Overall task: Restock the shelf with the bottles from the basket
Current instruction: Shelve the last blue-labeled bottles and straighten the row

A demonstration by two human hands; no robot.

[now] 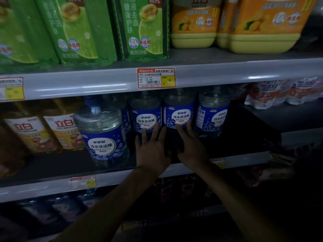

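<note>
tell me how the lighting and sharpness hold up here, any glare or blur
Head view: orange jugs bright, lowest-tier goods nearly black; glare streaks on the grey shelf edge; price tag sharp, green packs at left blurred; wide-angle lens bows shelf lines.

Open gap on shelf point(241, 145) right of bottle row point(179, 116), front bottle point(103, 137) blocking left

The blue-label bottles point(178, 117) read "冷水洗洁精"; the price tag point(156, 78) shows "8".
</note>
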